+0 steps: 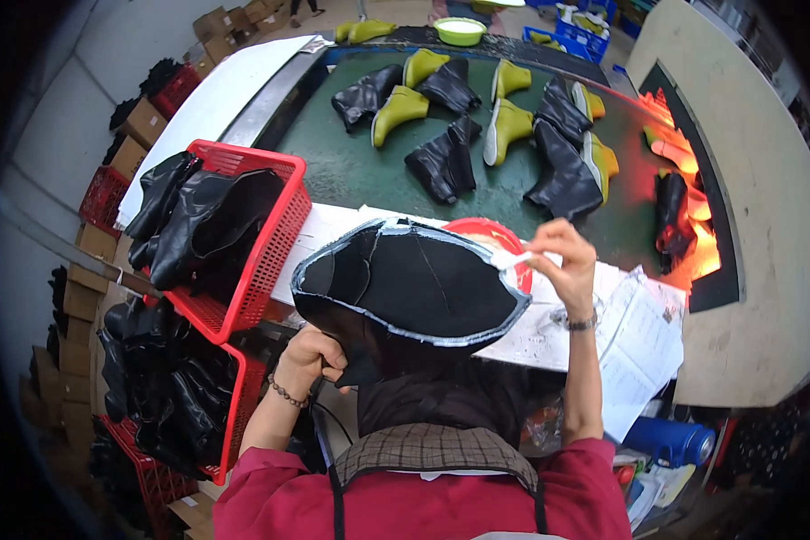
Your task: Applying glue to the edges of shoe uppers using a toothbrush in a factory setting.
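Observation:
My left hand, fingers curled, grips the lower left part of a black boot upper. Its wide opening faces up, and a pale whitish band runs round the rim. In my right hand a small white brush is pinched between thumb and fingers, its tip at the right side of the rim. Just behind the upper stands a red bowl with pale paste in it, partly hidden by the upper and the hand.
A green conveyor belt carries black boot uppers and yellow-green shoe lasts toward an orange-lit tunnel on the right. Red baskets of black boots stand at left. Papers and a blue bottle lie at right.

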Available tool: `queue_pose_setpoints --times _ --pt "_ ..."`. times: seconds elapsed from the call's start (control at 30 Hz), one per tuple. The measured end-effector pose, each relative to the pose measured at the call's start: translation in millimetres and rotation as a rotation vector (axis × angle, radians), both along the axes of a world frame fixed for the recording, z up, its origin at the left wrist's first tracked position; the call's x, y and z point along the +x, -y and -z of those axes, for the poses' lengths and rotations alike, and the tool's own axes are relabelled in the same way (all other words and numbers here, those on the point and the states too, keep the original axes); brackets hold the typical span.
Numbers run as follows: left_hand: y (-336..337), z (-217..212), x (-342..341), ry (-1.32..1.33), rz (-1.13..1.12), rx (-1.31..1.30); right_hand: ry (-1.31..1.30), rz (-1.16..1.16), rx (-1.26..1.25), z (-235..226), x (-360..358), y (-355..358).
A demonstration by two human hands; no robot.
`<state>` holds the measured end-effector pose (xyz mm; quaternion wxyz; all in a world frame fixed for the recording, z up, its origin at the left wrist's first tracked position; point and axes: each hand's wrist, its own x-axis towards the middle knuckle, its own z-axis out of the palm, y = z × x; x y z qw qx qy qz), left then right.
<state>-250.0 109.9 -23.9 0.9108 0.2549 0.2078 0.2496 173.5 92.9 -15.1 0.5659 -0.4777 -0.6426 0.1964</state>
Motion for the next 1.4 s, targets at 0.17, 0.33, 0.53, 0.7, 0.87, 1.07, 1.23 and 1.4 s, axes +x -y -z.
queue_pose_setpoints --times 0.17,0.33,0.53,0.7,0.87,1.07,1.23,1.4 --pt "0 -18 -3 0.024 -0.041 0.015 -0.102 0.161 -0.125 21 -3 15" --pt "-50 -19 35 -0.325 -0.406 0.258 -0.450 0.367 -0.264 77 24 23" --pt "-183 37 88 -0.734 -0.928 1.122 -0.530 0.465 -0.226 135 20 37" --pt "-252 58 95 -1.261 -1.290 1.351 -0.559 0.476 -0.303 138 20 35" --pt "-300 107 61 -1.686 -1.156 1.124 -0.566 0.445 -0.264 137 16 28" --pt "-253 82 101 -1.704 -0.645 1.123 -0.531 0.507 -0.295 136 18 33" --pt "-158 -60 25 -1.427 -0.943 1.799 -0.507 0.476 -0.265 134 14 35" --pt "-109 -103 -82 -2.066 -0.788 1.258 -0.491 0.518 -0.218 150 21 38"
